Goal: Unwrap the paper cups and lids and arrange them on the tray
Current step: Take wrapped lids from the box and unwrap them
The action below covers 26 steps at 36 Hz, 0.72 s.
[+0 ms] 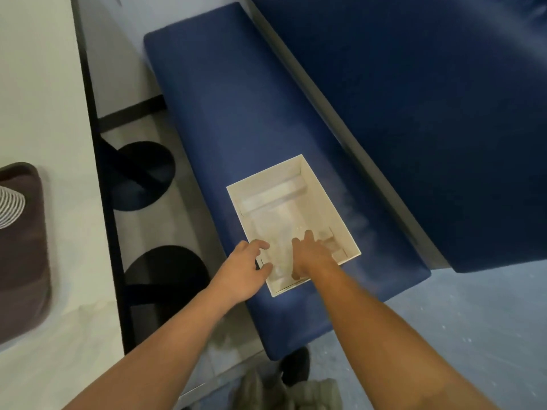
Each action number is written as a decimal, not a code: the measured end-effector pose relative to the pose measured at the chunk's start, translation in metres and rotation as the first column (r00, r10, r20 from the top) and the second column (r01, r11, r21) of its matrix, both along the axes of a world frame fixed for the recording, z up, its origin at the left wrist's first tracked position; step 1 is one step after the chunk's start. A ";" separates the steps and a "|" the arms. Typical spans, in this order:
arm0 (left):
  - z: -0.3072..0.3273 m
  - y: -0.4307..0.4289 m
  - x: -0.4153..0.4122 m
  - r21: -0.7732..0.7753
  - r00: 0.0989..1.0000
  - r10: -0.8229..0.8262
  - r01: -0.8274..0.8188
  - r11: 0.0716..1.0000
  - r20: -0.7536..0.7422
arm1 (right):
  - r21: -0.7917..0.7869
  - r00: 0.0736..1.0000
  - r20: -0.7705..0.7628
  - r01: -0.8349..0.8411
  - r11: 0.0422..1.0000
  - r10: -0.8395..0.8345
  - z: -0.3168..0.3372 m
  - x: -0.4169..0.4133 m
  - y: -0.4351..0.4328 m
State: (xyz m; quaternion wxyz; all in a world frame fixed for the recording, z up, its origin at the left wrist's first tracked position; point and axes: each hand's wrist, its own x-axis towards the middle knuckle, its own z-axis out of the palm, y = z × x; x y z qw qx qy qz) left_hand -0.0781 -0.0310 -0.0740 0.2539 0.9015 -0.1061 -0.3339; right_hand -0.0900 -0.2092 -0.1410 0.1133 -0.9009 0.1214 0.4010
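The one camera, worn on the person's head, is looking forward and steeply down, so both bare forearms are running up from the bottom edge to the left hand [242, 270] and the right hand [310, 255] near the middle of the frame. It is facing a white box [266, 182] on a blue bench seat [236, 113], holding them at about arm's reach, and its wide lens is taking in the seat's whole length. Off to the left it is also catching a white table [38, 84] and part of a brown tray [20, 261].
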 end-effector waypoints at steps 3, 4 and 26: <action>-0.007 -0.001 -0.002 -0.001 1.000 -0.007 0.007 1.000 0.003 | -0.014 0.998 0.048 -0.050 0.999 0.051 -0.008 0.003 0.002; -0.009 -0.002 -0.003 -0.003 1.000 -0.010 0.010 1.000 0.010 | -0.019 0.996 0.053 -0.071 0.997 0.071 -0.011 0.003 0.003; 0.134 -0.003 -0.037 -0.522 0.901 0.422 -0.408 0.749 -0.099 | 0.537 0.821 0.431 0.101 0.838 -0.375 0.181 -0.058 -0.004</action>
